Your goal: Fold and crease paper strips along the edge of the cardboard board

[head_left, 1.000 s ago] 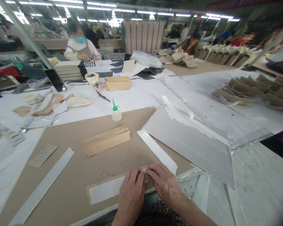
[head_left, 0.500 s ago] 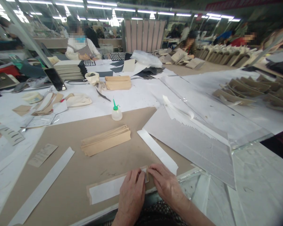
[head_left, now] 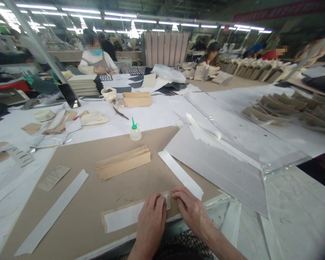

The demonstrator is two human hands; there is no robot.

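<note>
A white paper-like strip (head_left: 121, 218) lies on a slightly larger tan strip (head_left: 103, 224), whose border shows around it, near the front edge of the brown work board (head_left: 135, 187). My left hand (head_left: 151, 220) presses down on the white strip close to its right end, fingers bent and together. Just off that right end is my right hand (head_left: 191, 209), thumb and fingertips pinched; whatever is between them is too small to make out. Behind lies a fanned pile of tan strips (head_left: 127, 162). Two other white strips, one left (head_left: 54, 213) and one right (head_left: 181, 175), rest on the board.
A small bottle with a green spout (head_left: 135, 133) stands at the board's back edge. To the right, a grey sheet (head_left: 219, 169) carries a stack of white strips (head_left: 227, 144). A phone (head_left: 69, 95) leans at the back left. Co-workers (head_left: 99, 59) sit across the table.
My right fingertips have drawn slightly away from the strip's right end. My left hand stays on the strip. The view has shifted a little.
</note>
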